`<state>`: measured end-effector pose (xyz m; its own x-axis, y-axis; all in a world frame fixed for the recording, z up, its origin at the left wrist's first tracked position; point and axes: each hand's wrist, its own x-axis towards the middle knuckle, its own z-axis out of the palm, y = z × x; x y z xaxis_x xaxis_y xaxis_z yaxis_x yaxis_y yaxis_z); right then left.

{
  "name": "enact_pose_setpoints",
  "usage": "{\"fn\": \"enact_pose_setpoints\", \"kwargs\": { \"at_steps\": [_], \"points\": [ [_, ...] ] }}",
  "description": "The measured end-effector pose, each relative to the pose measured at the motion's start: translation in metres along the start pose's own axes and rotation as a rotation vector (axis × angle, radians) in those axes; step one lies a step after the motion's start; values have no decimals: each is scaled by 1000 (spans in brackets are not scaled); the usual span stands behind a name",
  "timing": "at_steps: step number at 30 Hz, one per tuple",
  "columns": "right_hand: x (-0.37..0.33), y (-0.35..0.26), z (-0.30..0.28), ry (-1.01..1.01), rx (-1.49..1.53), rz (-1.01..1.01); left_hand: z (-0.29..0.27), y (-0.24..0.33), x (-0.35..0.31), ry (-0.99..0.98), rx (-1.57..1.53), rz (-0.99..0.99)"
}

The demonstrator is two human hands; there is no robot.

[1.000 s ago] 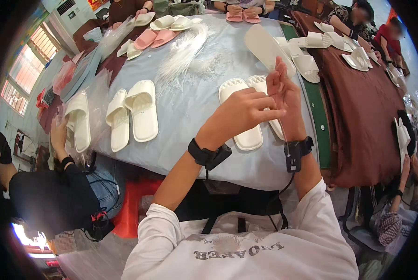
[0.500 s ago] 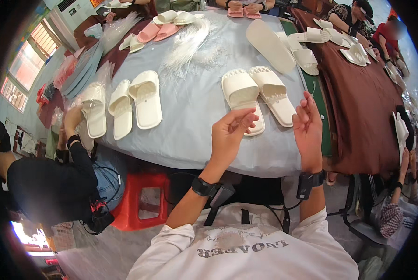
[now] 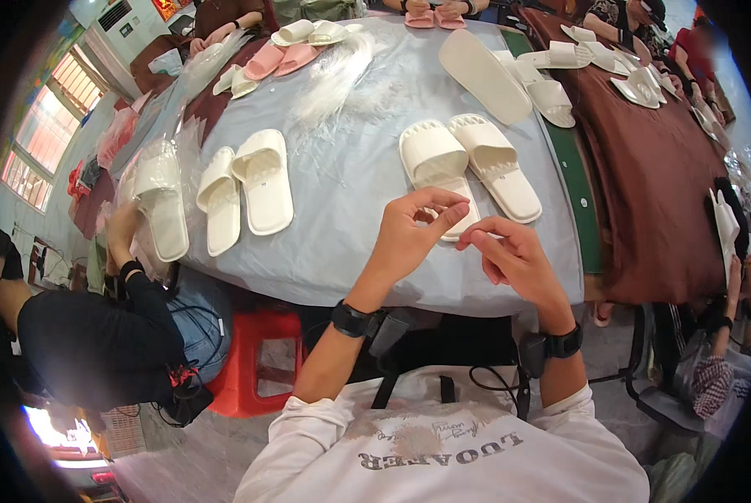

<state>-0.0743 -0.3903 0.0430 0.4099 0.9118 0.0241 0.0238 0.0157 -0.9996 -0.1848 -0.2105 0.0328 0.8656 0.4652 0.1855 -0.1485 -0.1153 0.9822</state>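
Note:
A pair of cream slippers, the left slipper (image 3: 434,159) and the right slipper (image 3: 508,183), lies side by side on the grey-blue cloth in front of me. Over the heel end of the left slipper, my left hand (image 3: 415,233) is closed in a pinch, thumb against forefinger. My right hand (image 3: 516,261) pinches close beside it, fingertips almost meeting the left ones. The thin clear strand in my right fingers is too fine to follow now, and what my left fingers hold cannot be made out. Farther off lies a heap of thin white strands (image 3: 329,92).
Another cream pair (image 3: 264,189) lies to the left. Beside it, a co-worker's hand (image 3: 122,228) holds a slipper in a clear bag (image 3: 164,201). Pink slippers (image 3: 279,60) and a large sole-shaped piece (image 3: 484,80) lie farther back. A red stool (image 3: 254,360) stands below the table edge.
My right hand has come left and down from beside the right slipper, bringing its pinched fingers to my left hand. The co-worker's bagged slipper has shifted slightly.

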Motion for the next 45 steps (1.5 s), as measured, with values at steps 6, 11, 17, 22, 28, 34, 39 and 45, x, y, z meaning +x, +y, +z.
{"fn": "enact_pose_setpoints", "kwargs": {
  "at_steps": [6,11,17,22,28,34,39,45],
  "points": [
    [3,2,-3,85,34,60,-60,9,90,-83,381,182],
    [7,3,-1,60,2,147,-92,-6,167,-38,454,119],
    [22,4,-3,32,30,273,-89,-52,189,-180,311,-111],
    [32,-3,-5,-15,-62,313,-81,-79,179,-164,442,205],
    [75,-2,-14,3,-86,266,-88,-83,178,-191,431,132],
    [121,8,-18,26,-366,113,-88,-79,174,-251,379,39],
    [135,14,-11,79,-507,32,-80,-80,174,-273,122,-41],
    [132,11,-8,84,-540,28,-66,-84,173,-120,-23,-63]
  ]
}}
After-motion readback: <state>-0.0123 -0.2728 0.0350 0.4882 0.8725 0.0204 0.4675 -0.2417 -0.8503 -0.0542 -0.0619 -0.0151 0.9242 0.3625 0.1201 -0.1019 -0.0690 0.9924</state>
